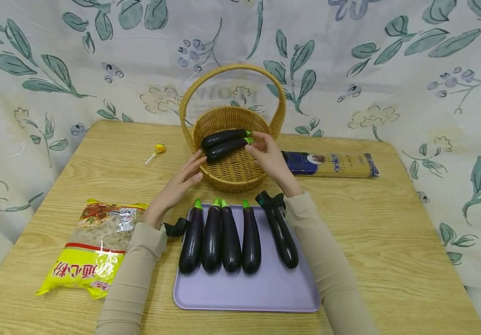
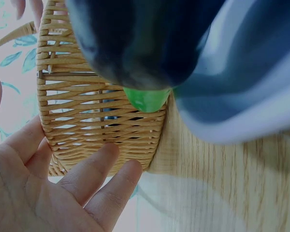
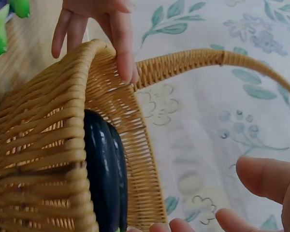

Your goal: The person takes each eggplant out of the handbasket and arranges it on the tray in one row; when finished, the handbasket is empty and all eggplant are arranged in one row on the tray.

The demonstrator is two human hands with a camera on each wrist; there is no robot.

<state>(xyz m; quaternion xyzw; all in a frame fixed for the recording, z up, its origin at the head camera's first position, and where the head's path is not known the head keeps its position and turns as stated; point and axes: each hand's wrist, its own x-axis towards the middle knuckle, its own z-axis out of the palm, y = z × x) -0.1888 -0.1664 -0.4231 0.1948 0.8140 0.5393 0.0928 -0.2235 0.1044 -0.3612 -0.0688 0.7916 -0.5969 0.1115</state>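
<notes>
Two dark eggplants [image 1: 225,149] lie side by side in the wicker basket [image 1: 232,184], green stems toward the right. My left hand [image 1: 176,187] is at the basket's left rim, its fingers extended and spread; in the left wrist view the fingers [image 2: 89,174] lie against the woven wall. Over the basket's right side, my right hand [image 1: 271,160] has its fingertips near the stems, with thumb and fingers apart in the right wrist view. Several more eggplants [image 1: 212,239] rest on the lilac tray [image 1: 244,298] in front, stems pointing at the basket.
The basket's tall arched handle [image 1: 233,66] rises above it. Left of the tray lies a bag of pasta [image 1: 93,253], and a yellow lollipop [image 1: 159,148] is farther back. A long spaghetti pack [image 1: 332,164] sits right of the basket. Behind the table hangs a floral cloth [image 1: 328,70].
</notes>
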